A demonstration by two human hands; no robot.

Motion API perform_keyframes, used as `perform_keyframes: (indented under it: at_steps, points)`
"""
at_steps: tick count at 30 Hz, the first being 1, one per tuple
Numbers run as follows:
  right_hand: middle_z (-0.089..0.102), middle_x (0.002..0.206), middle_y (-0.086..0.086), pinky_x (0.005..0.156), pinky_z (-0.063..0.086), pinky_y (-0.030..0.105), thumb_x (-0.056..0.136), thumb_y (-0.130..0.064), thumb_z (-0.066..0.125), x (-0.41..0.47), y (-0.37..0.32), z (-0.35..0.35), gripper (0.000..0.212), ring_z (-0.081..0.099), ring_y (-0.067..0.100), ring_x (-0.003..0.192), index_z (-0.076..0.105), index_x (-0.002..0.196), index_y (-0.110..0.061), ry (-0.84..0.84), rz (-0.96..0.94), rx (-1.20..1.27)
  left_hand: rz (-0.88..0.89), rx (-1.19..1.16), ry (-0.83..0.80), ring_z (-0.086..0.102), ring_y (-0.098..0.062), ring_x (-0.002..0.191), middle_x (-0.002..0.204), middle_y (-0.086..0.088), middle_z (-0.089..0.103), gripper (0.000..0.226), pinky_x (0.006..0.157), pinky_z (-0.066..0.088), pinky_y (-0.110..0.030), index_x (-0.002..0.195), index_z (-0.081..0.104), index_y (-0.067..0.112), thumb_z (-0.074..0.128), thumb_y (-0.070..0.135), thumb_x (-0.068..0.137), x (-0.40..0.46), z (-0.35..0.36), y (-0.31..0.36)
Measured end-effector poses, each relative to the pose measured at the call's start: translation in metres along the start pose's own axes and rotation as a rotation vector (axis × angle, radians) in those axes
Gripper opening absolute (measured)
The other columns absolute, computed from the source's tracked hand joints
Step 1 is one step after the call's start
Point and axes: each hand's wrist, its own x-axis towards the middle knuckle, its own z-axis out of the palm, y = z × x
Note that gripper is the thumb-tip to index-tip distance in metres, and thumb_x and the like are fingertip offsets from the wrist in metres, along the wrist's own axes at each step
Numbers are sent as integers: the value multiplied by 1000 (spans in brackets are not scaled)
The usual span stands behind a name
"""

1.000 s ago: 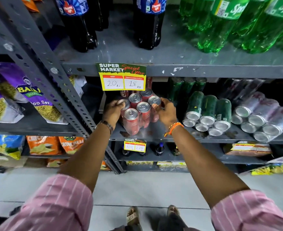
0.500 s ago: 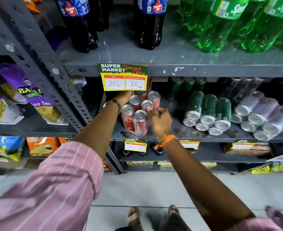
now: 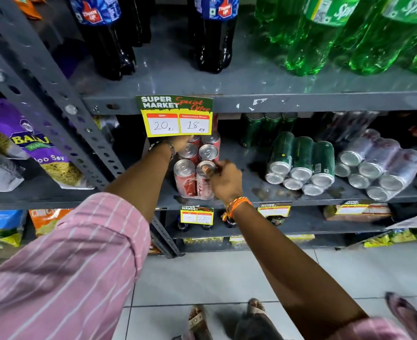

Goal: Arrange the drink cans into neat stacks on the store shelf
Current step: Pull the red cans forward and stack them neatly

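Note:
A shrink-wrapped pack of red cans (image 3: 190,177) stands upright on the middle grey shelf (image 3: 256,192), under a price card. My right hand (image 3: 224,180) grips the top edge of the pack's front right can. My left hand (image 3: 180,143) reaches in over the back of the pack; its fingers are hidden behind the price card, so its hold is unclear. To the right lie a wrapped pack of green cans (image 3: 300,163) and a wrapped pack of silver cans (image 3: 379,168), both on their sides with their bases toward me.
A yellow price card (image 3: 175,116) hangs from the upper shelf edge. Dark cola bottles (image 3: 104,38) and green bottles (image 3: 325,33) stand above. Snack bags (image 3: 33,148) fill the left rack behind a slotted upright post (image 3: 62,99). More upright green cans (image 3: 264,126) stand at the back.
The red pack has shifted back under the price card. My left hand went from the pack's left side up and behind it. My right hand moved to the front right can.

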Motion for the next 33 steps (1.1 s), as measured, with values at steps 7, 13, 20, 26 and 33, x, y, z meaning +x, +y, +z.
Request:
perform_keyframes:
  at_steps: [7,13,20,26,33]
  points:
    - [76,95,22,88,57,40,84,-21,65,36,-15,-28,20,71,37,102,76,86,-4,-5,3,-105,-13,-179,267,56,-20,94,98,-14,62,14,76,42,-25,99,64,6,56,15,91,-22,-11,-39]
    - [75,96,20,80,59,39,80,-35,72,35,-18,-35,30,71,38,95,74,86,-5,67,45,-113,-133,-222,407,53,-19,82,91,-5,57,25,72,38,-26,83,47,19,67,34,84,-38,-4,-55]
    - [77,97,12,77,53,27,72,-21,79,23,-12,-18,25,71,25,94,75,94,-10,-27,6,30,-175,-284,437,62,-24,92,104,-12,68,31,76,46,-30,105,60,7,65,31,86,-51,-1,-63]
    - [77,105,9,81,48,21,76,-9,75,54,-16,-22,34,67,14,92,75,109,-12,-162,-17,19,-152,-220,492,63,-25,85,97,-11,68,26,68,41,-30,93,55,14,61,38,86,-73,9,-76]
    - [71,122,13,105,52,40,81,-8,74,61,-10,-26,51,66,27,116,61,130,-3,-229,-28,87,-237,-294,458,64,-26,93,104,-8,67,32,73,43,-29,105,57,12,64,36,85,-76,5,-68]
